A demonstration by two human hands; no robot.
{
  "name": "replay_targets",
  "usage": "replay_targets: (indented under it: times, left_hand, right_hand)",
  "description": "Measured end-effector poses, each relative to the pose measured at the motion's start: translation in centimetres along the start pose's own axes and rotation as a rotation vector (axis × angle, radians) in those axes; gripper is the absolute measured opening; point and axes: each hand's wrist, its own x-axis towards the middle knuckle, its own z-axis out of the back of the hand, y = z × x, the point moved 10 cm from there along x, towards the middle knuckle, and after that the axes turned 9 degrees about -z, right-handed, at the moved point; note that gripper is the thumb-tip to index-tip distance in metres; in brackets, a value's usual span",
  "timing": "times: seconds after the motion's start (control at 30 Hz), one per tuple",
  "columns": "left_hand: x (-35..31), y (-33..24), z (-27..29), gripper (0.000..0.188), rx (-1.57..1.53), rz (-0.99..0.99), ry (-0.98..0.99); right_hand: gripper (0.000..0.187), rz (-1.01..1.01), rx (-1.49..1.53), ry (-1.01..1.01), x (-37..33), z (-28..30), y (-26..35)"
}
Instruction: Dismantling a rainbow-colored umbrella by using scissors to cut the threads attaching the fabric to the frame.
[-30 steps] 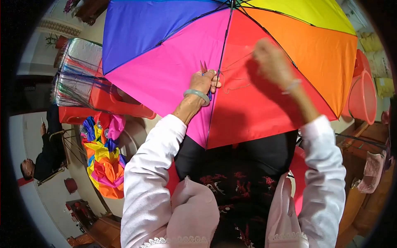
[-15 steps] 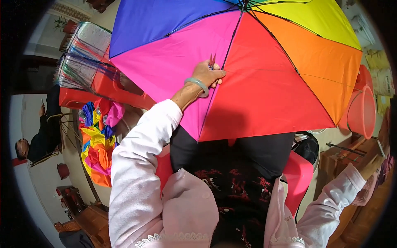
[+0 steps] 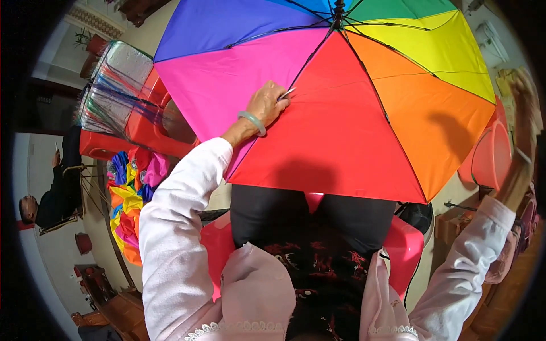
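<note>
An opened rainbow umbrella (image 3: 335, 136), its inner side with black ribs facing me, spreads over my lap. My left hand (image 3: 265, 105), a pale bangle at its wrist, is closed at the rib between the pink and red panels. Small pointed scissors (image 3: 288, 92) stick out of its grip. From near there a thin dark thread (image 3: 398, 77) runs across the red, orange and yellow panels toward the right. My right hand (image 3: 524, 102) is raised at the far right edge, smeared by motion. Its fingers and anything in them cannot be made out.
On a red stool (image 3: 151, 116) at the left lies a pale block (image 3: 118, 68) wound with coloured threads. Below it is a heap of folded rainbow cloth (image 3: 132, 196). A pink bucket (image 3: 489, 153) stands at the right. A person (image 3: 54, 184) sits at the far left.
The umbrella has turned, bringing the pink-red rib leftward. My left hand has shifted left and slightly down with the scissors. My right hand has swung up from the lower right.
</note>
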Motion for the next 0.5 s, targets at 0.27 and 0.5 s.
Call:
replay_targets:
  times: [0.27,0.5]
  left_hand:
    - [-1.8,3.7,0.3,0.013,-0.906,0.604,-0.251]
    - [-2.4,4.1,0.7,0.014,-0.990,0.601,-0.365]
  right_hand:
    - [0.005,-0.022,-0.438,0.850,-8.3,-29.3,-15.2]
    - [0.009,-0.247,-0.416,0.693,-11.8,-38.7,-20.7]
